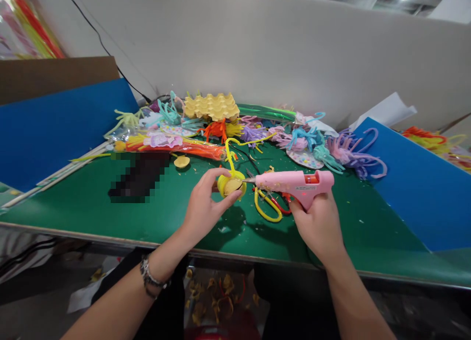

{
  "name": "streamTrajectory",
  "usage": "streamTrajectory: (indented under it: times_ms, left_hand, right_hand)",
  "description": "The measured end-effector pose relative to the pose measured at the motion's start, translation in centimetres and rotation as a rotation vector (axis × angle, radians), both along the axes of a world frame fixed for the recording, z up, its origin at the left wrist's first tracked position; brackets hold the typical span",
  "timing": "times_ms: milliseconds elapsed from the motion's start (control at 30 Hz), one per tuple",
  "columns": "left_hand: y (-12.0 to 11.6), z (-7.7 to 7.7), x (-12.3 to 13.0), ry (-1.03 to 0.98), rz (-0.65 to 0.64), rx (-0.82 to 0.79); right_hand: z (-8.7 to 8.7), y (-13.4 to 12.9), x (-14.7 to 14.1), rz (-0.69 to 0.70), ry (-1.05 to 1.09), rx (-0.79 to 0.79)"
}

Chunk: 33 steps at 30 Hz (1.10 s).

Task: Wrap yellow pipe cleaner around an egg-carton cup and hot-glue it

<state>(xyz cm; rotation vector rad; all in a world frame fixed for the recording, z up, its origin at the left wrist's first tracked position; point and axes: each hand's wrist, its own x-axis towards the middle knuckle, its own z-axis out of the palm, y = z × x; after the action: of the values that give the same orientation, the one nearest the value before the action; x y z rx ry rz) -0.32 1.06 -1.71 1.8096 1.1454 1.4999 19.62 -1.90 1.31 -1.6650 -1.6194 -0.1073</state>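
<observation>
My left hand (208,200) pinches a small round cup piece (233,185) wrapped in yellow pipe cleaner, its tan face turned toward me. A yellow pipe cleaner stem (230,151) rises from it and bends off to the right at the top. In my right hand (318,227) is a pink hot glue gun (294,182), gripped by its handle. Its metal nozzle points left and meets the right edge of the cup piece, touching or nearly so. Yellow-handled scissors (268,207) lie on the table beneath the gun, partly hidden by it.
Piles of coloured pipe cleaner pieces (253,134) line the back of the green table (158,212), with a yellow egg carton (211,106) on top. A loose tan cup (181,162) and a pixelated dark patch (142,175) lie left. Blue panels (415,183) flank both sides.
</observation>
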Motion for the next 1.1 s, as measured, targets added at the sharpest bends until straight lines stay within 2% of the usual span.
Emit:
streamTrajectory:
  times_ms: [433, 667, 900, 1100]
  left_hand:
    - [0.02, 0.30, -0.08, -0.001, 0.028, 0.008]
    - [-0.02, 0.57, 0.11, -0.140, -0.051, -0.098]
    - [-0.09, 0.77, 0.10, -0.172, -0.051, -0.128]
    - [-0.08, 0.84, 0.20, -0.173, -0.044, -0.133]
  right_hand:
    - [-0.29, -0.12, 0.05, 0.012, -0.014, -0.007]
    - [-0.34, -0.07, 0.11, 0.027, -0.030, 0.005]
    - [0.21, -0.20, -0.42, -0.008, 0.002, 0.035]
    - [-0.05, -0.19, -0.25, 0.014, -0.054, 0.068]
